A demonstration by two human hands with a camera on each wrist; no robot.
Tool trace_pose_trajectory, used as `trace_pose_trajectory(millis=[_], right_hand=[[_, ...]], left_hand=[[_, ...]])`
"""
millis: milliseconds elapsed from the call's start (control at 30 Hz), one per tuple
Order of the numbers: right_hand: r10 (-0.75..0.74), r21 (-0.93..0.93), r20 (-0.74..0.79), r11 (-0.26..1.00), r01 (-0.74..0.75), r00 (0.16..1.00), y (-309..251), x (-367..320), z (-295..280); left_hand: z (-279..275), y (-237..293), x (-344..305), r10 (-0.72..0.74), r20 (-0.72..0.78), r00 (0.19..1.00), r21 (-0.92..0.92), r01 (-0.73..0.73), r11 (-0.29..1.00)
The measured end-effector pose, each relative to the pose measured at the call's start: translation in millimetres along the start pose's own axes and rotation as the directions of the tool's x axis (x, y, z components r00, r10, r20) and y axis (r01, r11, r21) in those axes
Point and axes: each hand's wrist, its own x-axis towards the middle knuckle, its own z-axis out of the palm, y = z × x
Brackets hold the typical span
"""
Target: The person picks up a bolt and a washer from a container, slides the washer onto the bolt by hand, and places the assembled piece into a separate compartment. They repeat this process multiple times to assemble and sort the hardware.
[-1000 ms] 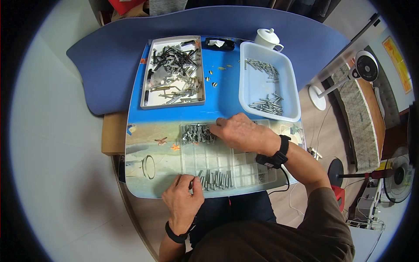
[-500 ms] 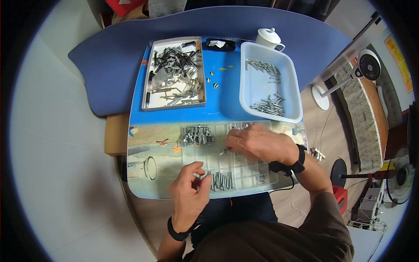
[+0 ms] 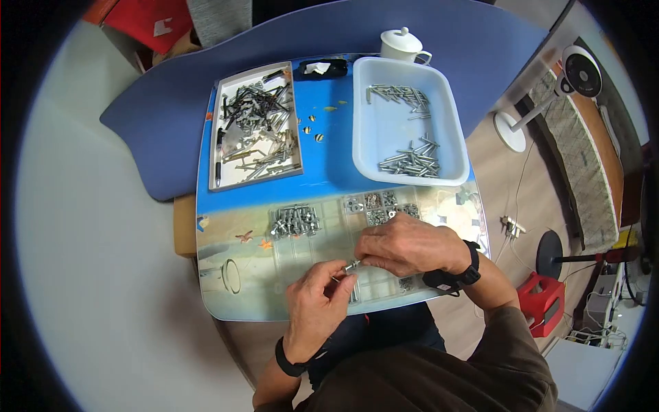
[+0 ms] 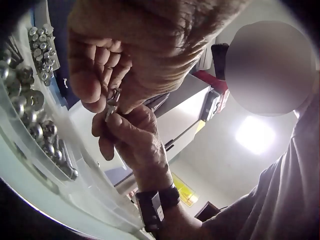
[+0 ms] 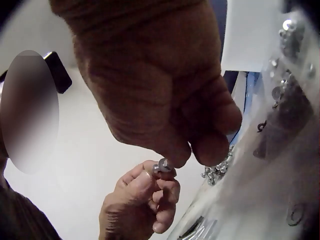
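a person's left hand and right hand pinch a small metal bolt above a clear compartment box on the table, the piece likely light, rigid and slick, best held by its shank.

Clock from btwn L hand & R hand, head view: passable at 12, over organizer, then btwn shallow box & white tub, up to black pouch. Blocked at 11 by box wall, at 1 by tub rim, low at 10 by heaped bolts.
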Motion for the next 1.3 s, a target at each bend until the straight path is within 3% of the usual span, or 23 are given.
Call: trace_pose_trajectory(millis=[167,267,300,333,367,433,567,800,1067,1133,1300], right_hand=[[0.015,0.058,-0.014,0.998,-0.014,1.000,8,-11,-1],[0.005,0.115,-0.028,0.993,-0.002,1.000,13,-16,-1],[0.006,0.117,-0.035,0.993,-0.002,0.999,15,-18,-1],[0.043,0.207,-0.022,0.978,-0.038,0.999,16,-19,-1],[0.079,0.295,-0.006,0.953,-0.074,0.997,17,-20,-2],[0.124,0.368,-0.035,0.924,-0.103,0.992,14,-21,-3],[0.197,0.577,-0.073,0.808,-0.119,0.978,19,-21,8],[0.274,0.612,-0.038,0.766,-0.194,0.961,18,-22,6],[0.200,0.528,-0.192,0.846,-0.071,0.961,22,-21,12],[0.209,0.529,-0.195,0.845,-0.076,0.958,22,-20,12],[0.228,0.541,-0.178,0.835,-0.099,0.957,23,-21,10]], left_hand=[[6,6,4,0.024,0.045,0.999,0.016,-0.025,1.000],[10,6,4,-0.035,0.077,0.996,0.022,0.033,0.999],[12,3,3,-0.117,0.098,0.988,-0.080,0.125,0.989],[13,1,3,-0.194,0.126,0.973,-0.180,0.215,0.960],[14,2,4,-0.191,0.129,0.973,-0.175,0.211,0.962],[15,5,6,-0.253,0.154,0.955,-0.337,0.291,0.895],[18,11,9,-0.275,0.155,0.949,-0.336,0.312,0.889],[23,9,9,-0.297,0.151,0.943,-0.447,0.334,0.830],[27,0,13,-0.288,0.172,0.942,-0.433,0.335,0.837],[29,0,14,-0.275,0.116,0.954,-0.436,0.298,0.849],[27,1,15,-0.264,0.138,0.955,-0.395,0.297,0.869]])
